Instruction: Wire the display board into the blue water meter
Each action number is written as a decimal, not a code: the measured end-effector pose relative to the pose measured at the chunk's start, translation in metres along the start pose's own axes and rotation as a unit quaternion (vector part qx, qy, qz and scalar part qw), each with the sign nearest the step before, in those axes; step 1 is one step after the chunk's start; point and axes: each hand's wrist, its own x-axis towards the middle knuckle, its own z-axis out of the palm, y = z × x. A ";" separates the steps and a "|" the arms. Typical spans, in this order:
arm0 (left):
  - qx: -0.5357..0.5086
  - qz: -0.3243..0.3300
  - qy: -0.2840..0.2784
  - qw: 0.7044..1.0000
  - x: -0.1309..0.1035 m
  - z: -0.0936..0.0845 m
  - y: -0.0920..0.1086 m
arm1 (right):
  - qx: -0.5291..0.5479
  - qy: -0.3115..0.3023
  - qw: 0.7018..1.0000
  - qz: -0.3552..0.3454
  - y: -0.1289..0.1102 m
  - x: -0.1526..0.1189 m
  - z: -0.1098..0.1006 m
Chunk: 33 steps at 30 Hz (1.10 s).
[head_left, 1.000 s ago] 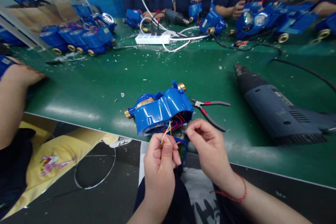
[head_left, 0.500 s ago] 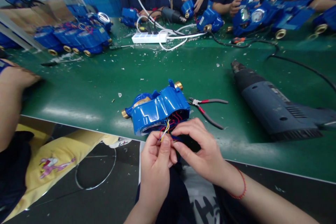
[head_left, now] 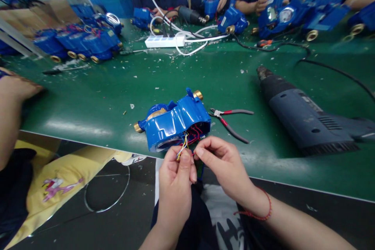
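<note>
A blue meter housing [head_left: 175,121] with brass ends lies at the table's near edge, its open side toward me. Red, yellow, white and blue wires [head_left: 185,140] come out of it. My left hand [head_left: 177,179] pinches the wires between thumb and fingers just in front of the housing. Close beside it, my right hand [head_left: 224,164] has thumb and index finger pressed together on a thin red wire. Part of a green board shows below my hands, mostly hidden. Cutting pliers [head_left: 230,121] lie with handles apart right of the housing.
A grey heat gun [head_left: 304,113] lies on the right of the green table [head_left: 117,82]. Behind are a white power strip [head_left: 165,41], cables and a screwdriver [head_left: 264,43]. Several blue meters [head_left: 96,43] stand back left. Co-workers handle others across the table; a person's arm [head_left: 13,97] is at left.
My right hand has drawn its fingers together at the wire and its wrist has shifted slightly. A green board now shows below my hands. The view has shifted a little.
</note>
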 end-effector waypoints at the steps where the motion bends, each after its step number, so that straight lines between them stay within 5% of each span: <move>1: -0.007 0.000 0.005 1.000 0.000 0.001 0.001 | 0.031 0.020 0.999 0.010 0.001 0.002 0.000; 5: -0.051 -0.007 0.025 0.998 0.000 0.003 0.008 | 0.036 0.081 0.996 -0.008 0.004 0.008 -0.008; 9: -0.066 -0.025 0.023 0.997 0.002 0.004 0.012 | -0.107 0.019 0.987 -0.117 0.004 0.004 -0.018; 14: -0.012 -0.007 -0.005 1.000 0.004 -0.001 0.013 | -0.259 -0.109 0.926 -0.253 0.003 0.001 -0.019; 17: 0.074 0.055 0.012 0.996 -0.001 -0.009 0.012 | -0.210 -0.071 0.955 -0.197 0.001 0.002 -0.015; 21: 0.126 0.185 0.166 0.960 -0.018 -0.029 -0.005 | -0.050 0.017 0.998 -0.024 -0.001 0.001 -0.012; 24: 0.058 0.056 0.177 0.981 -0.032 -0.042 -0.026 | 0.031 0.030 0.998 0.045 -0.002 0.000 -0.010; 27: -0.077 -0.136 0.078 0.985 -0.040 -0.042 -0.039 | 0.071 0.034 0.995 0.059 -0.002 -0.001 -0.009; 30: -0.177 -0.213 0.019 0.961 -0.038 -0.034 -0.036 | 0.058 0.018 0.997 0.045 -0.003 -0.004 -0.010; 33: -0.227 -0.267 0.029 0.936 -0.032 -0.029 -0.026 | -0.039 0.009 0.999 -0.003 -0.005 -0.009 -0.016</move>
